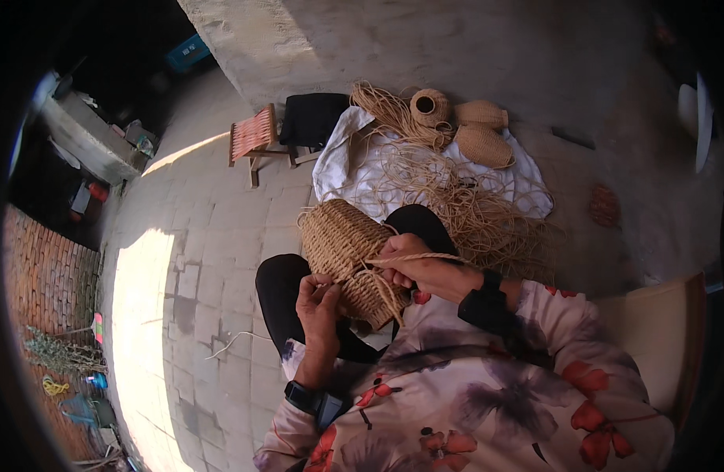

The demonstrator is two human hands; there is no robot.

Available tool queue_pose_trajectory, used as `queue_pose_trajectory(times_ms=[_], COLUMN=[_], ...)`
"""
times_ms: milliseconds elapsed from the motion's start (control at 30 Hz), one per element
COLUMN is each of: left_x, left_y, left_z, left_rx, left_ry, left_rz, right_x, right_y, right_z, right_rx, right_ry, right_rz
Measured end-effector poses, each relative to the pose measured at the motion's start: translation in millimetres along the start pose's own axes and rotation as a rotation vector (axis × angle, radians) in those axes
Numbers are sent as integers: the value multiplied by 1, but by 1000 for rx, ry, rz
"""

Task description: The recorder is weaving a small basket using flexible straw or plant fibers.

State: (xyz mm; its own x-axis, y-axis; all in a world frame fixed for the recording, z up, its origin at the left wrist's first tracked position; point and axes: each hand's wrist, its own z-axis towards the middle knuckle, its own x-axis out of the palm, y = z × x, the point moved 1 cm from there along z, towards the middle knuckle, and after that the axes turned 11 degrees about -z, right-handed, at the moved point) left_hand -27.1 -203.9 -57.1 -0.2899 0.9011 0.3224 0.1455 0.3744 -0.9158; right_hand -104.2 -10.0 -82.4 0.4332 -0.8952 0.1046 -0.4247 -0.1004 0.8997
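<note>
- A woven basket [338, 232] of straw-coloured cord is being held on its side in the lap, between the two hands, with its wider part being pointed away beyond them.
- The left hand [318, 303] is being pressed to the basket's near left side, thumb and fingertips being drawn narrow; whether a strand is being pinched there cannot be told.
- The right hand [409, 256] is being set against the basket's right side, fingers being curled in; what is being gripped inside them cannot be told.
- A thick twisted cord [436, 256] is being draped across the right hand toward its wrist, and looser strands [389, 299] are being hung over the basket between the hands.
- A dark watch [301, 396] is being worn below the left hand, and a wide black band [484, 305] behind the right.
- Beyond the hands, a white cloth [342, 161] is being spread on the paved floor [220, 236], partly being covered by a loose tangle of cord [488, 220].
- On the cloth's far side, a bundle of cord [385, 110] is being neighboured by a round woven vessel [431, 107] with a dark opening and two more woven vessels [484, 147].
- Ahead and left of the hands, a black cloth [313, 118] is being placed beside a folding stool [253, 132] with a reddish slatted seat.
- Left of the left hand, a pale strand [240, 336] is being left lying on the floor.
</note>
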Motion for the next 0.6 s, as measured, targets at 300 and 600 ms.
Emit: queue_pose_trajectory(times_ms=[300, 600], left_x=[-23, 1], left_y=[6, -23], left_z=[1, -9], left_rx=[32, 318], left_ry=[-46, -30], left_rz=[-26, 499], right_x=[-135, -228], right_y=[-21, -95], right_z=[-12, -2], right_rx=[-284, -155], right_ry=[-942, -1027], right_rz=[-1011, -867])
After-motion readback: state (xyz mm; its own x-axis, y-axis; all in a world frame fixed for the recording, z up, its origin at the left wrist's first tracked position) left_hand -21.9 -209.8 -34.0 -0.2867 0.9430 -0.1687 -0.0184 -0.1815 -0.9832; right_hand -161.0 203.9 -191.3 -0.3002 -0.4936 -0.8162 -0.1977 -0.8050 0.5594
